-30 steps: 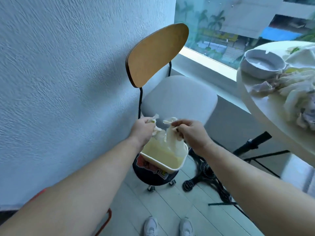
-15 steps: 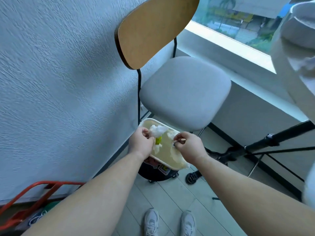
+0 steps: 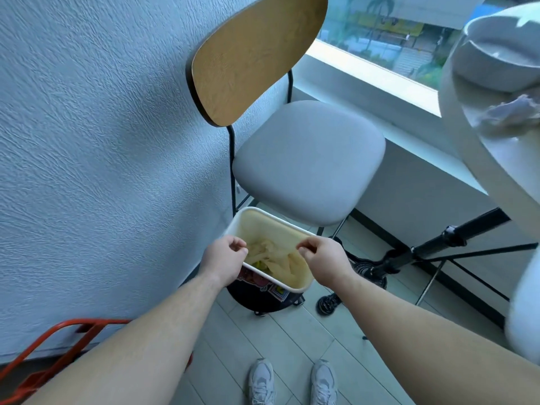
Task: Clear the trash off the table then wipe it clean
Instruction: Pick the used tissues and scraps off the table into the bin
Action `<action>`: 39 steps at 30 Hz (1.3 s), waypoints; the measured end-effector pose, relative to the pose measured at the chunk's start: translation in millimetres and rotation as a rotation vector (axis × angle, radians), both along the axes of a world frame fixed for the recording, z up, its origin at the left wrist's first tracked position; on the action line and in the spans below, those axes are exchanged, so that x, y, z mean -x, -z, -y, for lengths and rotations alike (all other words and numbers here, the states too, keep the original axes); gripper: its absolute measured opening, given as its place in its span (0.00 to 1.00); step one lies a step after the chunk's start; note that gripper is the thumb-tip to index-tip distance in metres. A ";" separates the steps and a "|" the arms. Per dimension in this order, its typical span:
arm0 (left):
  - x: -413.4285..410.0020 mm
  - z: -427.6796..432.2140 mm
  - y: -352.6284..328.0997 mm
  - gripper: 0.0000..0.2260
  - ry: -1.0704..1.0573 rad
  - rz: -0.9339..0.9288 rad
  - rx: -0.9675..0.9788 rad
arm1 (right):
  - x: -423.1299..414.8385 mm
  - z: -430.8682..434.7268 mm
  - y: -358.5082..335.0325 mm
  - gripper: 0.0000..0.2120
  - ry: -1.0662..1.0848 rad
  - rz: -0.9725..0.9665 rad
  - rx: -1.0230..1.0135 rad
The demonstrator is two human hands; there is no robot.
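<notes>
A white-rimmed trash bin [image 3: 264, 214] with a dark sticker-covered body stands on the floor under the chair. Crumpled white tissues [image 3: 277, 257] and a bit of green scrap lie inside it. My left hand [image 3: 223, 260] hovers over the bin's left rim, fingers loosely curled and empty. My right hand [image 3: 323, 258] hovers over the right rim, also empty. At the right edge, the round white table [image 3: 479, 162] carries a grey bowl [image 3: 496, 59] and a crumpled tissue [image 3: 511, 112].
A chair with a wooden back [image 3: 254, 57] and grey seat [image 3: 309, 162] stands against the textured wall, just behind the bin. A black tripod [image 3: 444, 244] spreads across the floor at right. A red metal frame [image 3: 55, 349] leans at lower left. My shoes [image 3: 292, 381] are below.
Both hands let go of the tissues, which now lie inside the bin. The view has dipped lower and closer to the bin.
</notes>
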State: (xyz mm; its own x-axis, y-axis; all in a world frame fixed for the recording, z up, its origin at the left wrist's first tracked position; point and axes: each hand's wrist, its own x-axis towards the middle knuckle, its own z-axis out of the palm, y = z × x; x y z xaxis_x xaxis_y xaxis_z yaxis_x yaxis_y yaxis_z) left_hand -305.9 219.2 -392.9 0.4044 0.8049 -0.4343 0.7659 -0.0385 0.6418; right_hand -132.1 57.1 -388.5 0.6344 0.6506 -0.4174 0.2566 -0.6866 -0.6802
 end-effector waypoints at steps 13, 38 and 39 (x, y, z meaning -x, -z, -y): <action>-16.0 -19.5 -118.8 0.02 0.117 0.161 -0.157 | 2.3 1.2 -117.7 0.06 0.114 0.069 -0.214; -225.5 99.4 -340.0 0.05 0.444 0.805 -0.275 | -114.9 143.2 -358.1 0.13 0.409 0.514 -0.619; -236.7 110.5 -343.4 0.05 0.453 0.821 -0.275 | -125.7 155.5 -360.6 0.13 0.419 0.524 -0.615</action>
